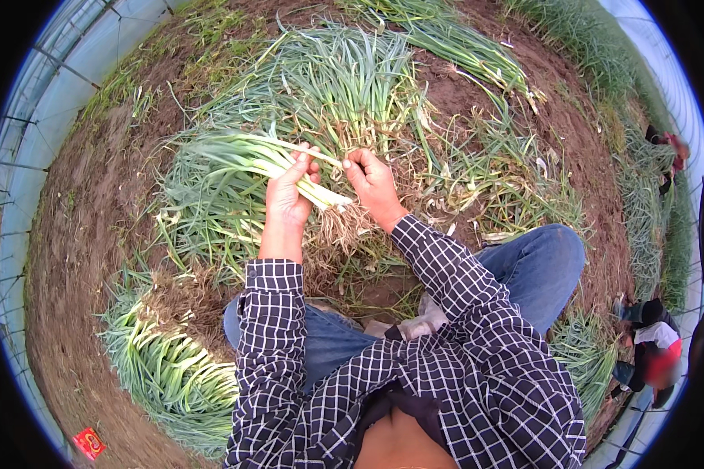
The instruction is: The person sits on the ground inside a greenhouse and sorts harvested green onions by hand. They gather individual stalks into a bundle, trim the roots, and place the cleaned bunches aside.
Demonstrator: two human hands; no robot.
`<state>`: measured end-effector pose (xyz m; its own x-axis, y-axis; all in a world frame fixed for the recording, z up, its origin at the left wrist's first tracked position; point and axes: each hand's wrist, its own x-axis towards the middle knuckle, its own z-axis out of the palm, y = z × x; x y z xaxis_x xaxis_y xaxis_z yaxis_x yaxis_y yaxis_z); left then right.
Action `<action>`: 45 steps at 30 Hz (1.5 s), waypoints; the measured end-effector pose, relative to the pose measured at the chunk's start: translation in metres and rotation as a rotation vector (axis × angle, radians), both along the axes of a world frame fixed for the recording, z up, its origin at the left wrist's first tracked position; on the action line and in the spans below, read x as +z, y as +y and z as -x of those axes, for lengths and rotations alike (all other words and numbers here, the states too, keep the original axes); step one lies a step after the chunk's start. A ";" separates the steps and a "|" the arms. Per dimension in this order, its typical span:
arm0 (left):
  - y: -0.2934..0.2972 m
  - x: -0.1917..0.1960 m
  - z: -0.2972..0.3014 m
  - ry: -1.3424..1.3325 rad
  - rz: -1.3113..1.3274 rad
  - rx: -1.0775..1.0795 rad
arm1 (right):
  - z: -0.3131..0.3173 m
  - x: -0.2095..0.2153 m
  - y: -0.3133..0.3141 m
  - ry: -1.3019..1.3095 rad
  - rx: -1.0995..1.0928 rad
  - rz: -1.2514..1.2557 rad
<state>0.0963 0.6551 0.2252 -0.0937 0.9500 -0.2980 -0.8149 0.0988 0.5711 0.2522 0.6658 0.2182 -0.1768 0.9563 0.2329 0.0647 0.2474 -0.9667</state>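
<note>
My left hand (291, 187) is closed round a bunch of green onions (246, 156), their white stems and brown roots pointing right and their green leaves to the left. A single stem lies across the top of the bunch, and my right hand (373, 184) pinches its root end between thumb and fingers. Just beyond my hands spreads a heap of loose green onions (344, 78), leaves away from me. More leaves lie beneath the bunch on the left. Roots of the held bunch hang close to my right wrist.
Trimmed green onions (172, 367) are stacked at lower left, roots inward. Peeled leaf scraps (493, 184) litter the soil on the right. Another onion pile (454, 47) lies at the back. Two people (653, 352) are at the right edge; a red packet (89, 443) sits lower left.
</note>
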 end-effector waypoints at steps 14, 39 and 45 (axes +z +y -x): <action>0.000 0.000 -0.011 0.137 -0.066 0.161 | 0.012 0.013 0.002 -0.125 0.017 -0.037; 0.000 0.004 -0.006 0.133 0.063 0.166 | -0.038 0.003 0.006 0.397 0.224 0.645; -0.003 0.009 -0.012 -0.045 0.065 0.125 | -0.018 -0.033 0.005 0.167 0.130 0.553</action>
<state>0.1087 0.6519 0.2342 -0.1952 0.9104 -0.3648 -0.8478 0.0304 0.5295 0.2698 0.6711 0.1852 -0.3046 0.9166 -0.2589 -0.0967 -0.3002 -0.9490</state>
